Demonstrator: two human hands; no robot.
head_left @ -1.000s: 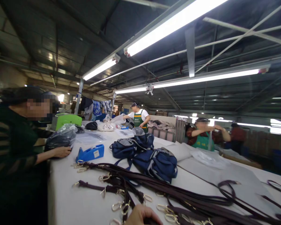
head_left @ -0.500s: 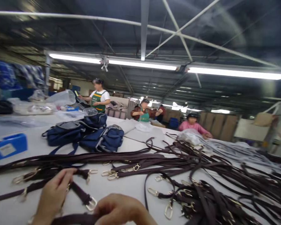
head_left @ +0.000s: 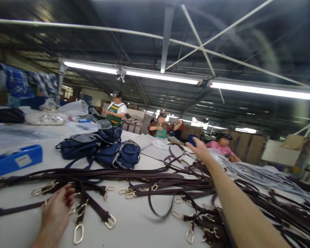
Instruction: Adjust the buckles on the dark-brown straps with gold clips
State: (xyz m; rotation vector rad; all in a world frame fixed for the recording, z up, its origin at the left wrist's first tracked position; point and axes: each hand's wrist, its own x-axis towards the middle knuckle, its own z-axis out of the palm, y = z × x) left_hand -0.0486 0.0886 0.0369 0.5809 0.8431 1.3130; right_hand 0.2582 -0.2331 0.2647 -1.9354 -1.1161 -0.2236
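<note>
Fingers (head_left: 68,190) of the left hand (head_left: 55,212) curl part-way over dark brown straps (head_left: 150,179), nearer the wearer than the navy backpacks (head_left: 80,146); whether they grip one cannot be told. To the right of the backpacks, the right hand (head_left: 203,151) reaches out above the far side of the strap heap, its fingers well spread and nothing seen in them.

Judging by this pose, handling the straps is the step in hand; any fresh grip calls for singling one out of the tangle without snagging its metal rings (head_left: 75,234).

The straps lie in front of the backpacks and spread far off to their right, too overlapped to count, as are the rings. The backpacks seem to number three. One blue tape dispenser (head_left: 31,155) sits left of them. At least three co-workers (head_left: 115,115) stand or sit beyond them.
</note>
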